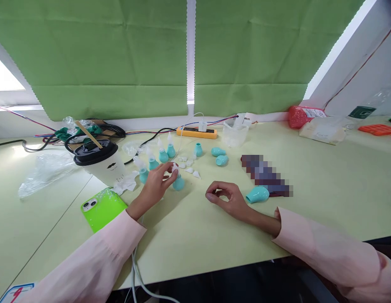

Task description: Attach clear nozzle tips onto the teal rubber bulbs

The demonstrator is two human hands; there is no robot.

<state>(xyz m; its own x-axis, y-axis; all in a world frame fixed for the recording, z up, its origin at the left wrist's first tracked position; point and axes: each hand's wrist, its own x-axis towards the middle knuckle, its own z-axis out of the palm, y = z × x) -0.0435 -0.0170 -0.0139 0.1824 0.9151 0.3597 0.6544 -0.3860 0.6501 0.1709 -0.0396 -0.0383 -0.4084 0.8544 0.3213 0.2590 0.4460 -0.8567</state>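
Observation:
My left hand point(156, 183) pinches the white nozzle of a teal bulb syringe point(178, 183), which stands upright on the table. Behind that hand are several more bulb syringes point(163, 155) with clear-white nozzles. Small white plastic pieces point(189, 170) lie just past the held one. My right hand point(227, 198) rests on the table, its fingers curled round to meet the thumb with nothing visible in them. Beside its wrist lies a loose teal bulb point(257, 194). Farther back are two bulbs on their sides point(221, 160) and an open bulb standing upright point(198, 149).
On the left are a lidded paper cup point(104, 164) with a straw, a green phone point(104, 208) and a plastic bag point(46, 172). An orange power strip point(197, 133) and a clear tub point(235, 134) stand at the back. A blurred-out dark object point(261, 172) lies right; cables cross the front edge.

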